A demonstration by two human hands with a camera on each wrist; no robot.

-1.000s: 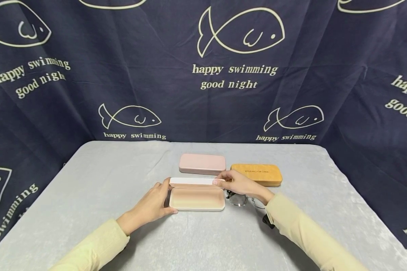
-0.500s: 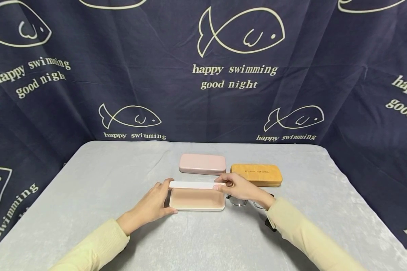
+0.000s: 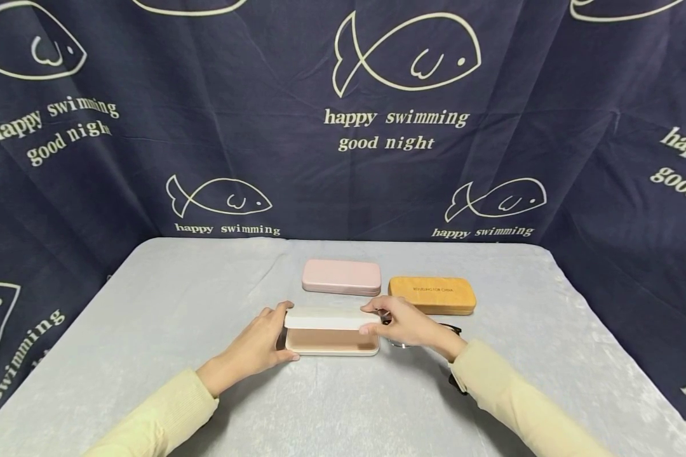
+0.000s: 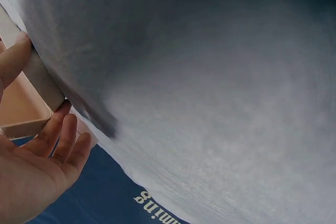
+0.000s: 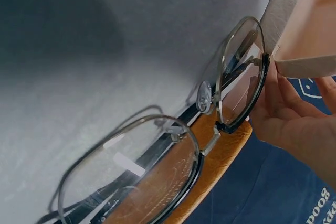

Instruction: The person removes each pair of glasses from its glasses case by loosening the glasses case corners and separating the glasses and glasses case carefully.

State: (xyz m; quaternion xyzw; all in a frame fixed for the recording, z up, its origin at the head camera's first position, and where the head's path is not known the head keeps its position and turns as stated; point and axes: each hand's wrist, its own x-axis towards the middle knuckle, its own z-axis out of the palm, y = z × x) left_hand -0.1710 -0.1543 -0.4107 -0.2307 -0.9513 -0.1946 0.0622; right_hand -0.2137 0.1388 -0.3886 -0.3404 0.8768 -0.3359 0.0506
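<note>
White glasses case, head view: the white glasses case [image 3: 331, 341] is laid on the worktop [image 3: 309, 406] between the hands, its long axis set left to right across the person's front, its gap turned toward the person
Lid, head view: the lid [image 3: 320, 319] is held partly raised above the base, its free front edge apart from the base's front rim
Left hand, head view: the case's left end is spanned by the left hand [image 3: 255, 343], thumb at the front corner, fingers round toward the back
Right hand, head view: the lid's right end is pinched by the right hand [image 3: 406, 319], thumb in front, fingers behind; the lid's free edge is nearer this hand's thumb
Neighbours, head view: eyeglasses [image 3: 401, 343] are partly covered by the right hand; a pink glasses case [image 3: 341, 276] and a mustard glasses case [image 3: 432, 294] are placed farther back
Left fingers, left wrist view: a case corner is touched by fingertips, the outer wall by the thumb
Right fingers, right wrist view: the case's near corner is met by the fingers, the rest hidden; the eyeglasses' dark rim is seen across them, contact cannot be told
</note>
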